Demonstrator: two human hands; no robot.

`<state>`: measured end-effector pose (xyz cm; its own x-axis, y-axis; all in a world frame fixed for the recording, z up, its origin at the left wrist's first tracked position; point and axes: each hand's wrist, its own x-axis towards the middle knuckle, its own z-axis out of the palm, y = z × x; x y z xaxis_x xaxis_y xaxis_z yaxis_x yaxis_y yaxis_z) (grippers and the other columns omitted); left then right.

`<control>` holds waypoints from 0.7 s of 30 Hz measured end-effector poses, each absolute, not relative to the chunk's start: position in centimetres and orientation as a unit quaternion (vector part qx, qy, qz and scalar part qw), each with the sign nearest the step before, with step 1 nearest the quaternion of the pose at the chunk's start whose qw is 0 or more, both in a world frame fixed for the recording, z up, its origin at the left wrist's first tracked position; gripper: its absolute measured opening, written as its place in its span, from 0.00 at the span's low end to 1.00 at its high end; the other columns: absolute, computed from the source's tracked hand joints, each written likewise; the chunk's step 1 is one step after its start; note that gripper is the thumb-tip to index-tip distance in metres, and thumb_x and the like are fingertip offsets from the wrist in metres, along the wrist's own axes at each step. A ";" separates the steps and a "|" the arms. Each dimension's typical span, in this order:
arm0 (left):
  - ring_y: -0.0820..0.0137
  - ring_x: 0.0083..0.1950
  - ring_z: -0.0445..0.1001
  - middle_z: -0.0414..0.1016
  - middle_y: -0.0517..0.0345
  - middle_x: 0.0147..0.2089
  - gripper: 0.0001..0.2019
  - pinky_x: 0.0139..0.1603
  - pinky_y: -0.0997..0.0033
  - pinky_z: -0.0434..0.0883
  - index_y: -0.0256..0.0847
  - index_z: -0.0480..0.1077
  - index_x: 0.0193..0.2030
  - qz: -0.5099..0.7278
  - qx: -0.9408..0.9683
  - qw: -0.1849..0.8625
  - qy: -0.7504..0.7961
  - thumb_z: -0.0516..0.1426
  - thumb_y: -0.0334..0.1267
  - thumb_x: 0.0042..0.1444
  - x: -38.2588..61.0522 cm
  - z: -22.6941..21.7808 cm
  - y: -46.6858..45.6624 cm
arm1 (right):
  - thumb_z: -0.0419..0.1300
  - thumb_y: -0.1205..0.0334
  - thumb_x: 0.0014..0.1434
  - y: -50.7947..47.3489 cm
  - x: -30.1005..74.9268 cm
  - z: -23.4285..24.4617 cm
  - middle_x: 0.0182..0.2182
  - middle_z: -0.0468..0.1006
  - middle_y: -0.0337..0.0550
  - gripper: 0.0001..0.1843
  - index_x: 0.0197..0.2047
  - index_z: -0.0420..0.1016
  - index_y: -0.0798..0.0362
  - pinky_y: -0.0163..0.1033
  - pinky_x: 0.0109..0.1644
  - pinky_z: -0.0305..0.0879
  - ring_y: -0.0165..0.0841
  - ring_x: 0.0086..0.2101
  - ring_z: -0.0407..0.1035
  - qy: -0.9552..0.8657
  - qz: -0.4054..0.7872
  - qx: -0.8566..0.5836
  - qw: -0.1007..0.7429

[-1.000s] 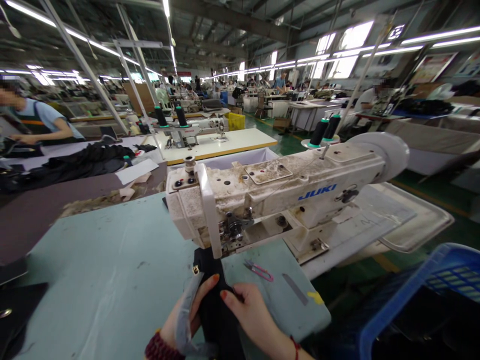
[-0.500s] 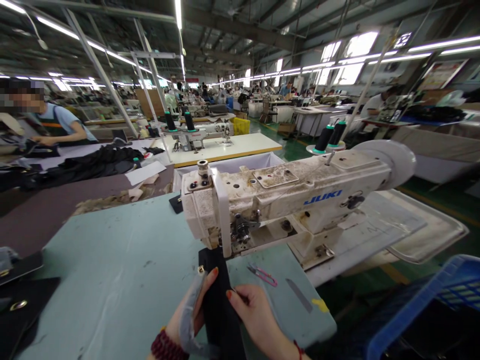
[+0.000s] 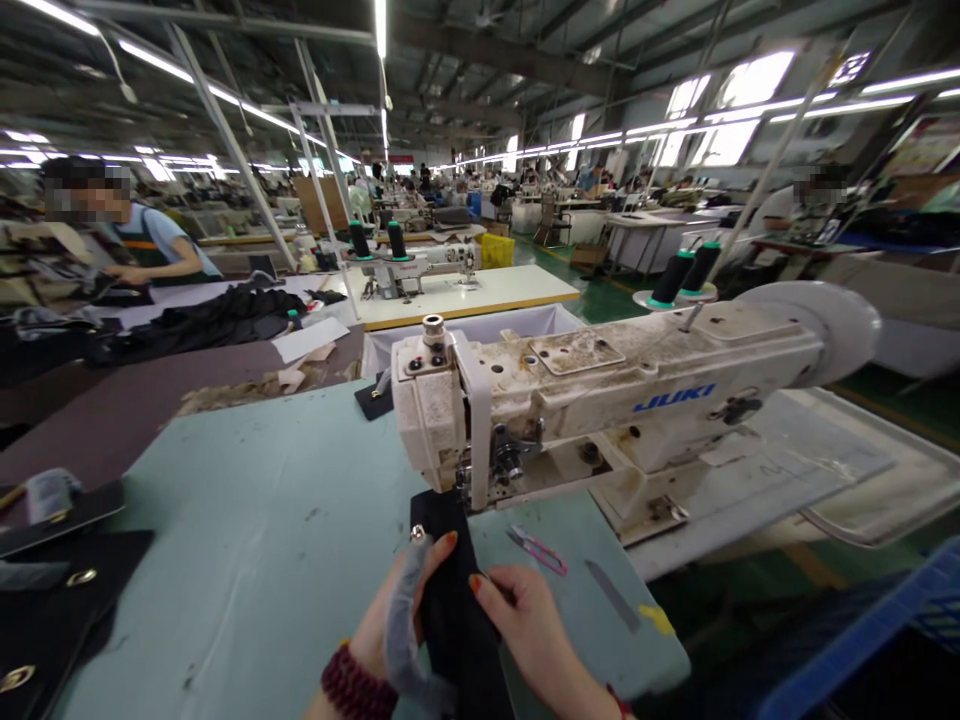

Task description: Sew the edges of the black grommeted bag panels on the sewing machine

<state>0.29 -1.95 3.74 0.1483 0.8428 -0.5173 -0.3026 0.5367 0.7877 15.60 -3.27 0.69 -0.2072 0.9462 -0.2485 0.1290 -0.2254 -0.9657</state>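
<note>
A long black fabric panel (image 3: 454, 600) lies on the sewing machine bed, its far end under the needle area of a white JUKI sewing machine (image 3: 555, 390). My left hand (image 3: 386, 605) grips the panel's left edge, thumb on top. A strap in greyish wrapping (image 3: 405, 625) with a gold-coloured metal fitting (image 3: 418, 533) runs over that hand. My right hand (image 3: 529, 615) pinches the right edge of the panel between thumb and bent fingers. To its right lie pink-handled thread snips (image 3: 538, 550) and a flat grey strip (image 3: 611, 595).
More black pieces with gold rings (image 3: 75, 590) lie at the left of the green tabletop (image 3: 247, 520). Another dark piece (image 3: 375, 398) rests behind the machine head. A blue plastic crate (image 3: 862, 640) stands lower right. A co-worker (image 3: 157, 235) sits far left.
The view has swung slightly left, so everything appears further right. Both hands keep their hold on the black panel, which looks nearly unmoved relative to the machine.
</note>
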 end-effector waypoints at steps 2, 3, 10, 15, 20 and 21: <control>0.60 0.41 0.80 0.81 0.51 0.39 0.20 0.49 0.59 0.75 0.41 0.75 0.39 0.409 0.219 0.719 0.518 0.67 0.52 0.45 0.5 3.8 -1.8 | 0.51 0.30 0.51 -3.3 15.6 0.5 0.18 0.51 0.37 0.35 0.19 0.56 0.57 0.30 0.24 0.43 0.22 0.22 0.45 -0.510 0.585 -0.525 0.348; 0.61 0.39 0.80 0.81 0.53 0.37 0.19 0.46 0.60 0.76 0.41 0.75 0.39 0.409 0.202 0.722 0.519 0.67 0.50 0.45 0.6 3.7 -1.7 | 0.51 0.30 0.51 -3.4 15.6 0.5 0.18 0.52 0.38 0.34 0.19 0.57 0.57 0.30 0.24 0.43 0.22 0.22 0.46 -0.507 0.585 -0.528 0.348; 0.62 0.34 0.79 0.80 0.52 0.35 0.17 0.37 0.64 0.77 0.38 0.74 0.39 0.416 0.201 0.734 0.498 0.67 0.47 0.47 0.7 3.2 -1.4 | 0.53 0.31 0.50 -3.3 15.7 0.5 0.18 0.53 0.38 0.33 0.18 0.56 0.56 0.30 0.24 0.43 0.22 0.22 0.46 -0.499 0.587 -0.532 0.351; 0.62 0.34 0.80 0.80 0.52 0.35 0.18 0.38 0.65 0.77 0.37 0.75 0.39 0.402 0.212 0.740 0.495 0.66 0.49 0.47 0.6 3.5 -1.0 | 0.53 0.33 0.52 -2.8 15.7 0.4 0.18 0.51 0.37 0.32 0.19 0.55 0.56 0.30 0.24 0.42 0.22 0.22 0.44 -0.503 0.591 -0.525 0.349; 0.63 0.36 0.80 0.81 0.55 0.35 0.17 0.39 0.67 0.77 0.39 0.75 0.38 0.414 0.240 0.723 0.499 0.67 0.48 0.46 0.2 3.2 -0.4 | 0.52 0.35 0.53 -2.1 15.6 0.4 0.18 0.49 0.36 0.31 0.19 0.53 0.55 0.30 0.25 0.41 0.22 0.23 0.43 -0.518 0.570 -0.528 0.357; 0.63 0.36 0.80 0.81 0.55 0.36 0.17 0.39 0.66 0.77 0.38 0.75 0.39 0.408 0.244 0.725 0.498 0.67 0.47 0.47 0.0 2.9 -0.3 | 0.52 0.36 0.53 -2.1 15.6 0.4 0.18 0.49 0.36 0.31 0.19 0.53 0.55 0.30 0.25 0.41 0.22 0.23 0.43 -0.520 0.571 -0.525 0.357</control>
<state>0.03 -0.32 2.91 0.1697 0.8352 -0.5230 -0.3484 0.5473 0.7609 15.60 -2.06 0.38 -0.1930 0.9543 -0.2282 0.1387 -0.2038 -0.9691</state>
